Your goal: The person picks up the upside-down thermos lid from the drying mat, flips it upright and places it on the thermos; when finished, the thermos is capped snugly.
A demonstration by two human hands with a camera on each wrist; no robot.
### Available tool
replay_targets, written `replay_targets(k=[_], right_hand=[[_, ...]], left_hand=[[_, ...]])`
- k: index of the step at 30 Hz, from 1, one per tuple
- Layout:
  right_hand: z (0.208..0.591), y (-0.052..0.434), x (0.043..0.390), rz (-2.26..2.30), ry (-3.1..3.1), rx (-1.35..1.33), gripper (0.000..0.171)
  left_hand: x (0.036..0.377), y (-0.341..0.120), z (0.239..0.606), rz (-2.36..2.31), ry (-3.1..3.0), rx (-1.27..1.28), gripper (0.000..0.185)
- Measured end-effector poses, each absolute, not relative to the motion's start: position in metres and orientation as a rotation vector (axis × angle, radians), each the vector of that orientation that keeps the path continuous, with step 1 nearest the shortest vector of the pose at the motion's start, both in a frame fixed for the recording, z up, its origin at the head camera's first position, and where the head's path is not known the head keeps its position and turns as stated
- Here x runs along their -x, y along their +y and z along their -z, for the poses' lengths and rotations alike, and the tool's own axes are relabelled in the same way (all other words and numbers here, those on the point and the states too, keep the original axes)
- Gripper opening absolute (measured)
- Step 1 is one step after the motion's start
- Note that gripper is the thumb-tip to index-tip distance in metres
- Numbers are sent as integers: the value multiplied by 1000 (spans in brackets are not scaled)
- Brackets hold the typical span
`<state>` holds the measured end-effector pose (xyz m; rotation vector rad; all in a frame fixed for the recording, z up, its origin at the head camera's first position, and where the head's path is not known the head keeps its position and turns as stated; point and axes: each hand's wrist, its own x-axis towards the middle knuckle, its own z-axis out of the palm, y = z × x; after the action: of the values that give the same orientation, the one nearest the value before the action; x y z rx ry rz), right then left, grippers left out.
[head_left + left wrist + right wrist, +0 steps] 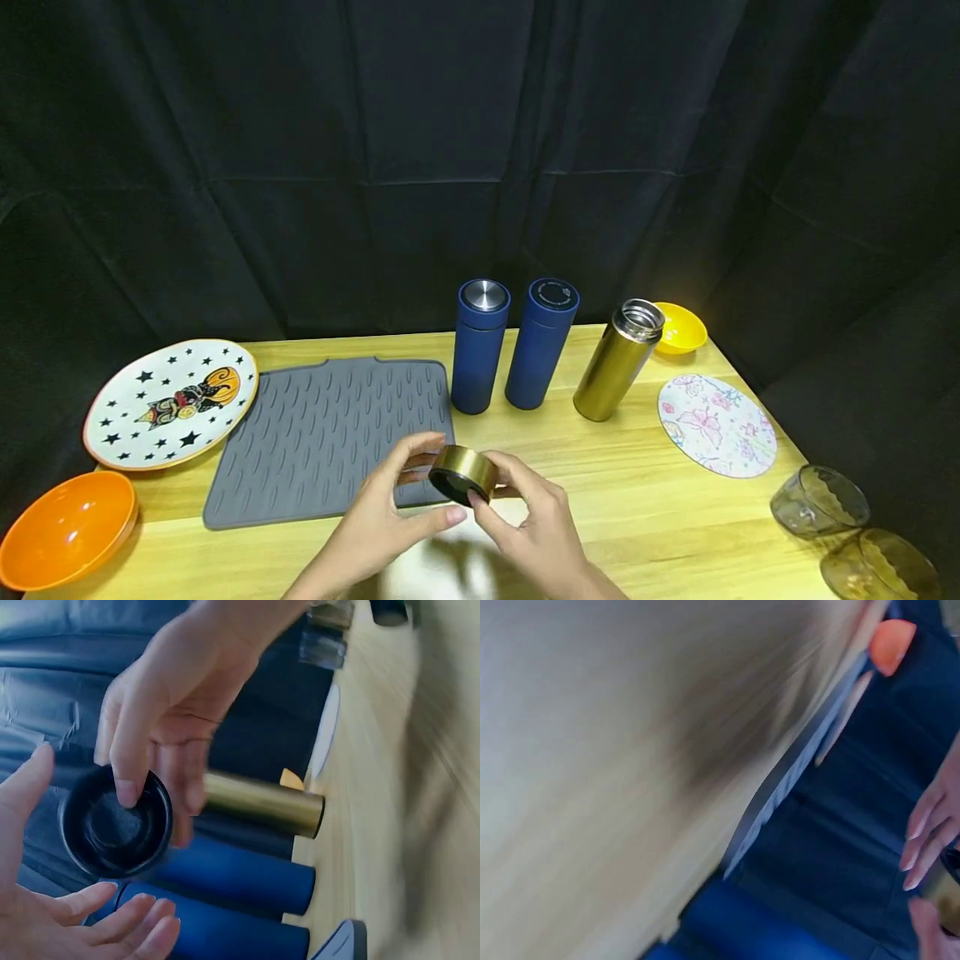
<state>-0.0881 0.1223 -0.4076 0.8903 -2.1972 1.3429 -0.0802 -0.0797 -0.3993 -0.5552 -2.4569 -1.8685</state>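
Observation:
Above the table, my right hand (538, 521) pinches a gold bottle lid (474, 468), the thumb pressed on its rim and the fingers behind it. The lid's black hollow underside (112, 825) shows in the left wrist view. Spread around the other side of the lid, my left hand (378, 512) has straight fingers; in the left wrist view a gap separates them from it. Past the hands stands the gold bottle (615, 367), its steel mouth uncovered. Two blue bottles (478, 358) (542, 350) with lids on stand to its left.
A grey drying mat (337, 425) lies at left, overlapped by a star-patterned plate (165, 367). An orange bowl (67, 529) is at the left edge. To the right are a yellow bowl (681, 327), a floral round mat (716, 425) and two tinted glasses (817, 500) (877, 567).

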Motion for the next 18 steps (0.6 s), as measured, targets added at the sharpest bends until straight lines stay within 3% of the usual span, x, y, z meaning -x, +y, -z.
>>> replay_targets(k=[3, 7, 12, 18], right_hand=[[402, 124, 94, -800, -1883, -1051, 21], [387, 124, 100, -398, -1579, -1147, 20], [375, 123, 103, -220, -1390, -1194, 19], [373, 123, 104, -169, -1337, -1214, 21]], left_hand=[[82, -81, 399, 2072, -2391, 607, 66], [82, -81, 399, 2199, -2366, 668, 74], [79, -79, 397, 2263, -2284, 803, 81], [75, -75, 392, 2348, -2277, 766, 83]])
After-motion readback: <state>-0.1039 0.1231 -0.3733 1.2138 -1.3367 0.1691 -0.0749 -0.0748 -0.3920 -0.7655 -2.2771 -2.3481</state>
